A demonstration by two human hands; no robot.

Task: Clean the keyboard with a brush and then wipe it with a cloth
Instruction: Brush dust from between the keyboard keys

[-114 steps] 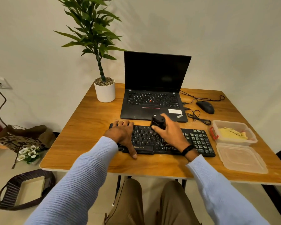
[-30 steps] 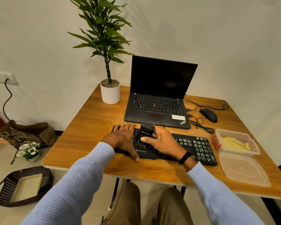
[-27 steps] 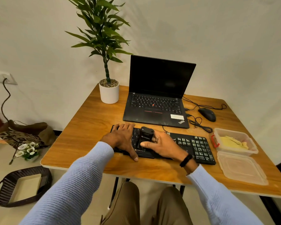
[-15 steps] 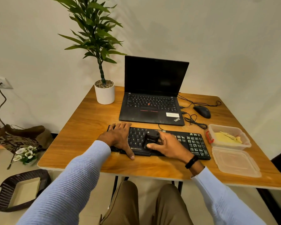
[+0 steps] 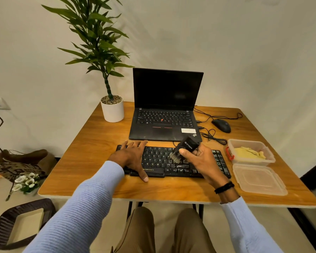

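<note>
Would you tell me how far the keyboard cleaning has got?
Nothing looks finished. In hand: right hand grips the small black brush, bristles at the black keyboard, left hand resting on it. Left: wiping; the yellow cloth lies in its clear plastic box.

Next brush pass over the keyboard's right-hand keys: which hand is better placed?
Right. The right hand grips the brush, bristles down over the middle keys, beside that section. The left hand lies flat on the left end of the keyboard, holding nothing.
</note>
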